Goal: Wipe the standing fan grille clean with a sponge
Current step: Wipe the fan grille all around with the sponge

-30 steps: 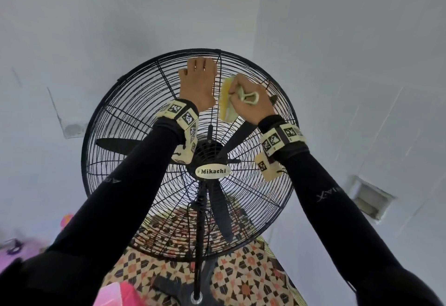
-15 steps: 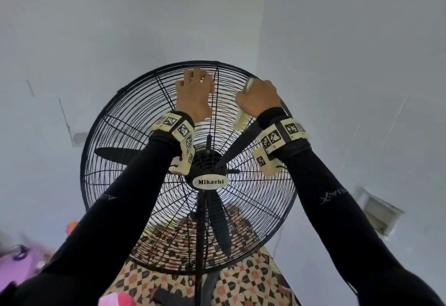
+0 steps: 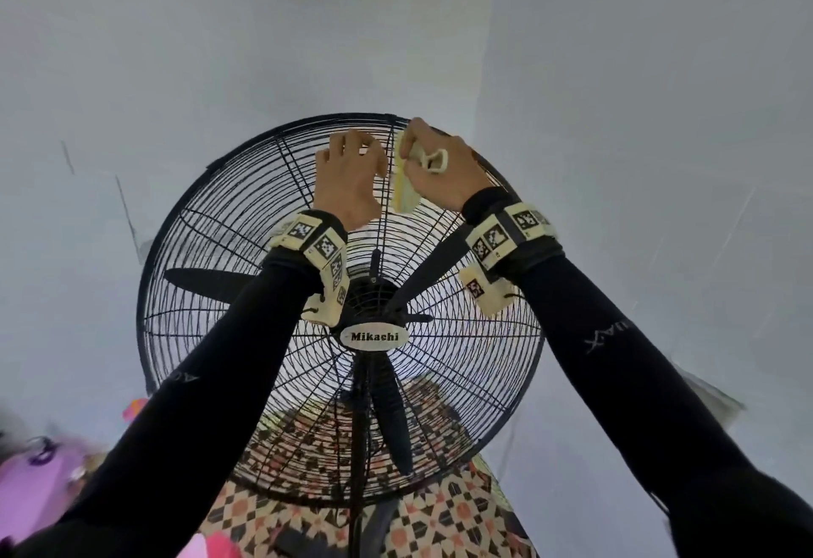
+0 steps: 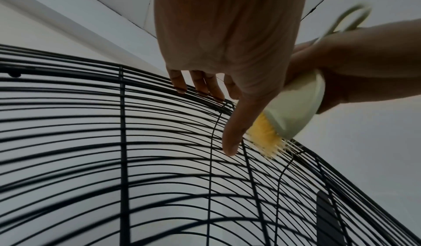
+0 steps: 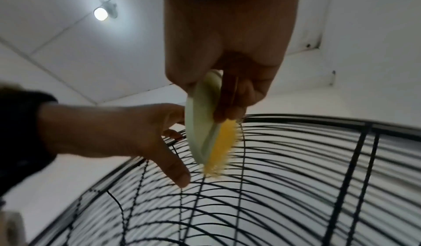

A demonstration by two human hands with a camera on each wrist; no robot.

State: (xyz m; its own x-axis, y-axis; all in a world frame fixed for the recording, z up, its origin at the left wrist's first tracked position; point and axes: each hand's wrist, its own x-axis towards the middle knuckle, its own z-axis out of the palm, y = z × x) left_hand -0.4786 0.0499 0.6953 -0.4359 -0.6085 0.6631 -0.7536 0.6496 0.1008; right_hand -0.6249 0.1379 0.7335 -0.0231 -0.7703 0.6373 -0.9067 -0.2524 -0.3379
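A black standing fan fills the head view, its wire grille (image 3: pixel 246 249) facing me. My left hand (image 3: pixel 352 174) rests on the wires just under the top rim, fingers and thumb spread over the grille (image 4: pixel 91 141). Close to its right, my right hand (image 3: pixel 444 174) grips the sponge (image 3: pixel 404 196), a pale green holder with a loop handle and a yellow scrubbing face. The yellow face (image 4: pixel 264 136) presses on the wires beside my left thumb (image 4: pixel 230 141). In the right wrist view my right hand (image 5: pixel 227 60) pinches the sponge (image 5: pixel 205 123) edge-on against the grille (image 5: pixel 296 160).
Dark fan blades and the hub badge (image 3: pixel 375 336) sit behind the wires, above the pole (image 3: pixel 358 447). Patterned floor tiles (image 3: pixel 440 522) lie below. Pink and purple objects (image 3: pixel 35 482) are at the lower left. A wall corner stands behind the fan, with a ceiling lamp (image 5: pixel 101 13) overhead.
My right hand has carried the sponge up the grille to just under the top rim. The left hand stays near the top. The head view has tilted upward.
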